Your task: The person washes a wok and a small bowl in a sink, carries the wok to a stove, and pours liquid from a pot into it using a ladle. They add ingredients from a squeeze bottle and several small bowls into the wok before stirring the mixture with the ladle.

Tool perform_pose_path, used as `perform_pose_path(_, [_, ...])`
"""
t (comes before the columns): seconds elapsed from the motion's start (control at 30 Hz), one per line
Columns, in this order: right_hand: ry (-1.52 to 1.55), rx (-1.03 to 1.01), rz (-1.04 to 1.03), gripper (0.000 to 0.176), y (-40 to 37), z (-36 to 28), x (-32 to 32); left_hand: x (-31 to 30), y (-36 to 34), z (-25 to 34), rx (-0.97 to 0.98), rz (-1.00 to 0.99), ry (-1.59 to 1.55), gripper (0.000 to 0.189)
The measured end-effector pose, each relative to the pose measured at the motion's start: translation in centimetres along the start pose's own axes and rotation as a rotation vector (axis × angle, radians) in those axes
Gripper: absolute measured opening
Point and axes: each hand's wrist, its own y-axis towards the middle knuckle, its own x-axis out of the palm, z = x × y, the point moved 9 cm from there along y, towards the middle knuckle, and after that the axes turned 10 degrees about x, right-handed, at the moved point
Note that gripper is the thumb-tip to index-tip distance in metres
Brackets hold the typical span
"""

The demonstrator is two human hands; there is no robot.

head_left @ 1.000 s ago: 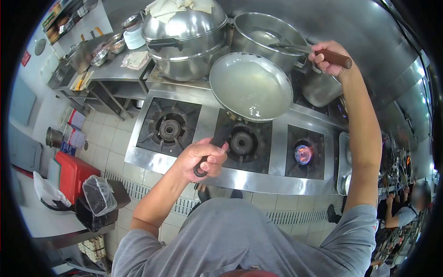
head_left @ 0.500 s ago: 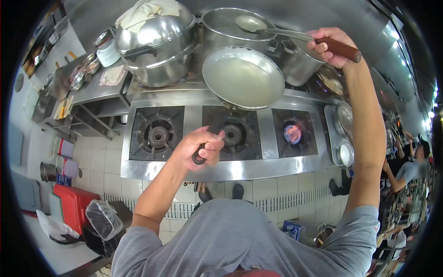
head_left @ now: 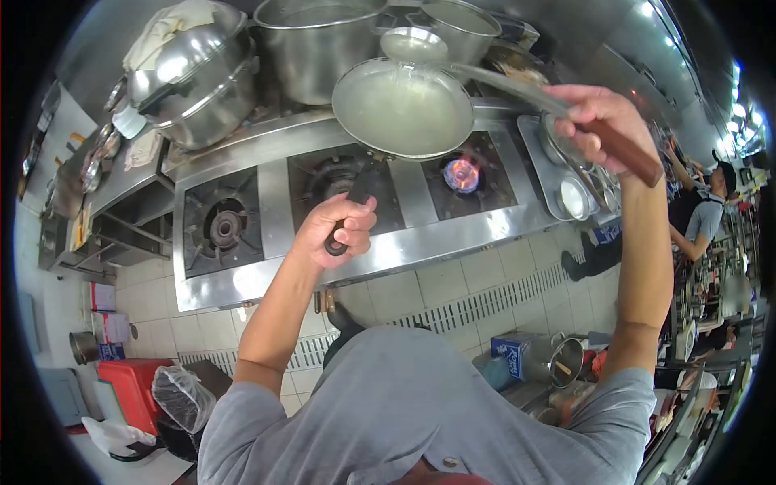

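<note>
My left hand [head_left: 335, 229] is closed around the black handle of a frying pan [head_left: 461, 139]. Pale, cloudy liquid [head_left: 396, 117] fills much of the pan, which is held above the stove. My right hand [head_left: 605, 128] grips the brown wooden handle of a ladle [head_left: 521, 90], its fingers wrapped round it. The ladle's round bowl is tipped over the pan's far rim, and clear-looking liquid runs from it into the pan. Below the pan's right side, a lit burner [head_left: 462, 174] shows blue and orange flame.
Large steel pots [head_left: 311, 61] stand behind the stove [head_left: 323, 271]. A domed steamer [head_left: 194, 89] with a cloth on top is at left. A metal tray [head_left: 558, 210] holding a white bowl [head_left: 575, 198] lies right. A red bin [head_left: 133, 380] stands lower left; a person [head_left: 703, 202] is at far right.
The ladle has come down from over the big pot to the pan's far rim, and liquid now pours from it. My view has turned, shifting the stove leftward.
</note>
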Motion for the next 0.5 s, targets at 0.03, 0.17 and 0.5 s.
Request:
perform_pose_path(0.03, [-0.029, 0.001, 0.020, 0.051, -0.5, 1.2, -1.3, -0.4, 0.7, -1.4, -0.005, 0.021, 0.003, 0.008])
perform_pose_path(0.17, [-0.143, -0.010, 0.155, 0.052, -2.7, 6.8, -6.5, -1.7, 3.5, -7.2, 0.009, 0.048, 0.001, 0.009])
perform_pose_path(0.5, [-0.115, 0.025, 0.368, 0.056, -4.4, 18.8, -14.7, -7.0, 11.3, -19.1, 0.007, 0.066, -0.043, 0.007])
